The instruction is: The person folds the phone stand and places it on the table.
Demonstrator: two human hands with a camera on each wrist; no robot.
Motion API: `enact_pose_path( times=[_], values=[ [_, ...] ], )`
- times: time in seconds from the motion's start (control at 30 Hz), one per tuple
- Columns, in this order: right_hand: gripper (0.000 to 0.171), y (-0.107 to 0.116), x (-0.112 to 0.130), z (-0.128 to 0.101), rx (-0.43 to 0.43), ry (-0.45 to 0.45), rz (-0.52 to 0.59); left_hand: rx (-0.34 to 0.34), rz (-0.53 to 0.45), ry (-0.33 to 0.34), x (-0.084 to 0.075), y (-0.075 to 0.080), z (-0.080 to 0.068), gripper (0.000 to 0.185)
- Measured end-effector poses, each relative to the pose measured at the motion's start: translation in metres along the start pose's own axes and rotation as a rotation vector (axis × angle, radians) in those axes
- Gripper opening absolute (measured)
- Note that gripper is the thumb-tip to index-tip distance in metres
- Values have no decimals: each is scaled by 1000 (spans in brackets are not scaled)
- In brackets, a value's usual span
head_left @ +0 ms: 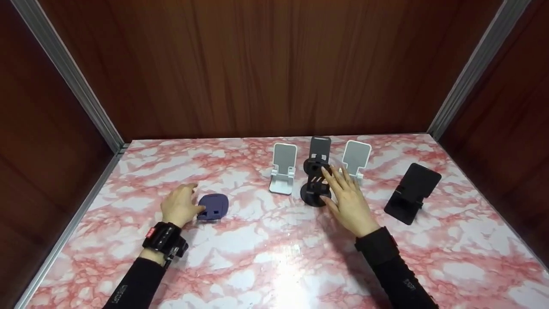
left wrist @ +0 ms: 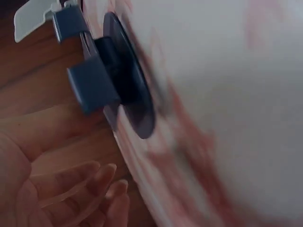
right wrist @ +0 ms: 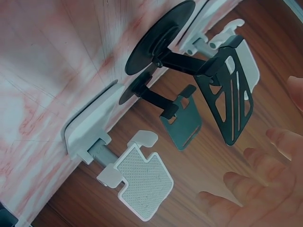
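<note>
On the left of the table, my left hand [head_left: 180,206] is beside a dark purple-blue phone stand [head_left: 216,201] with a round base. The thumb overlaps the stand's left edge in the head view; the other fingers are loosely bent in the left wrist view, apart from the stand [left wrist: 92,85]. My right hand [head_left: 349,201] has its fingers spread by a black phone stand [head_left: 310,197] with a round base and a slotted plate. In the right wrist view, a gap shows between those fingertips and the slotted plate [right wrist: 225,94].
Behind the black stand is a dark grey phone stand [head_left: 319,146]. A white phone stand [head_left: 281,184] is to its left, and another white one [head_left: 357,154] to its right, partly behind my fingers. Farther right stands a black folding phone stand [head_left: 418,184]. Wood-grain panels [head_left: 274,68] enclose the table.
</note>
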State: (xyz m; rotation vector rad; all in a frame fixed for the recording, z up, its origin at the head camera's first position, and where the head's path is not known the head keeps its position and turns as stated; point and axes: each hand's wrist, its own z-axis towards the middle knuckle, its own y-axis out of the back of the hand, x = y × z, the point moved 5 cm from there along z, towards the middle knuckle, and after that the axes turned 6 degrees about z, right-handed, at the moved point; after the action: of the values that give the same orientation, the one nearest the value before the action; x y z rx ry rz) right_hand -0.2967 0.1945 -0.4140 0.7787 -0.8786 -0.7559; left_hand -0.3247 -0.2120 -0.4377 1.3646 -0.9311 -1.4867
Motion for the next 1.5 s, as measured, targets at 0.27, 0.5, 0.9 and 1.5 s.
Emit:
enact_pose_path(
  times=[0.27, 0.5, 0.9, 1.5],
  values=[
    [74, -4, -2, 1, 0, -5, 43, -169, 79, -158, -47, 4, -12, 70],
    [78, -8, -9, 2, 21, -71, 129, -187, 99, -267, -84, -1, -20, 82],
    [74, -16, -20, 8, -20, -135, 253, -95, 192, -397, -129, -35, -32, 79],
    [31, -29, -57, 29, -164, -405, 932, -88, 77, -462, -164, -53, -34, 75]
  ],
)
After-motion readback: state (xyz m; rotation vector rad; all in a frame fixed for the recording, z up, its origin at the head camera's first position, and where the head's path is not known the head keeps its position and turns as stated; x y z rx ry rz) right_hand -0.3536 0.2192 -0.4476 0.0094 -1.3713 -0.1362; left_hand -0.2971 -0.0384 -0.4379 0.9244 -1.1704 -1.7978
